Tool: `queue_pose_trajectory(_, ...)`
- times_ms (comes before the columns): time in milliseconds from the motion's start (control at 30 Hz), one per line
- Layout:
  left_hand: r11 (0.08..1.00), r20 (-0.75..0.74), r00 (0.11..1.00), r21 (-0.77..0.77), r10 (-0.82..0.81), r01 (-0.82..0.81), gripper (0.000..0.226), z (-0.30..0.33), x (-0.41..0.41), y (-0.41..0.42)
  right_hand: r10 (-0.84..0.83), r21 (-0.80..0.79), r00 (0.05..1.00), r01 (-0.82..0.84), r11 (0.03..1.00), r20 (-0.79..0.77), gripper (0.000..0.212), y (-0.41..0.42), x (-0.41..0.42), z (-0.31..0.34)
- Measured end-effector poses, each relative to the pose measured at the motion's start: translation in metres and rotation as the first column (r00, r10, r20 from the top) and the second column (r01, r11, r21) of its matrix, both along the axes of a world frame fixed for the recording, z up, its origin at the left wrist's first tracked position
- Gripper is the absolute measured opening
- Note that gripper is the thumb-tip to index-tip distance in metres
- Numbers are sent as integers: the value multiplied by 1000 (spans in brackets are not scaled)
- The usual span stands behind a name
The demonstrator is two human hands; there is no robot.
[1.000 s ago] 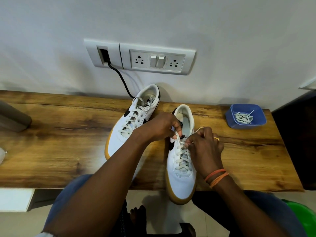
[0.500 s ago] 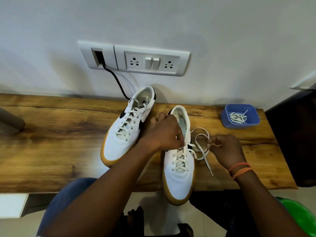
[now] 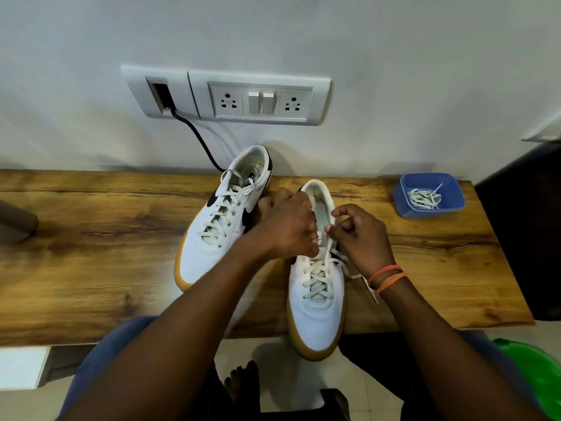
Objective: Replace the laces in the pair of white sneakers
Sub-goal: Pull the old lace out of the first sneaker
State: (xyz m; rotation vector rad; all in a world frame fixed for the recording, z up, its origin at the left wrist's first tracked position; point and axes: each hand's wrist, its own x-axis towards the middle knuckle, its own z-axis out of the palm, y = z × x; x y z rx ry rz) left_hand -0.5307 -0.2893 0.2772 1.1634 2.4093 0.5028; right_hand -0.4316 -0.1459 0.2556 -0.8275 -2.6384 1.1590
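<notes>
1. We count two white sneakers, the left sneaker and the right sneaker.
2. We see one blue tub of laces.
3. We count two sockets and two switches.
4. We see two orange wristbands.

Glossy grained wood tabletop

My left hand covers the upper eyelets of the near sneaker, so I cannot tell what its fingertips hold. My right hand hides part of the lace. The brown object at the left edge is cut off, as is the green thing bottom right.
</notes>
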Motion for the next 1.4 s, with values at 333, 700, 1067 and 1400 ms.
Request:
queue_pose_trajectory(333,947,173,984,-302,-54,105,21,13,-20,-23,-124,-316,989,143,938,79,27,7,-3,5)
queue_pose_trajectory(700,990,-282,956,-136,-79,41,32,-7,25,12,-158,-430,984,178,885,82,34,6,-2,10)
queue_pose_trajectory(1067,931,-238,901,44,363,-363,40,19,-25,-16,-144,-435,985,171,884,94,29,15,-1,12)
queue_pose_trajectory(1400,993,-239,967,96,92,-71,33,2,1,2,-141,-433,986,167,886,91,30,12,-2,12)
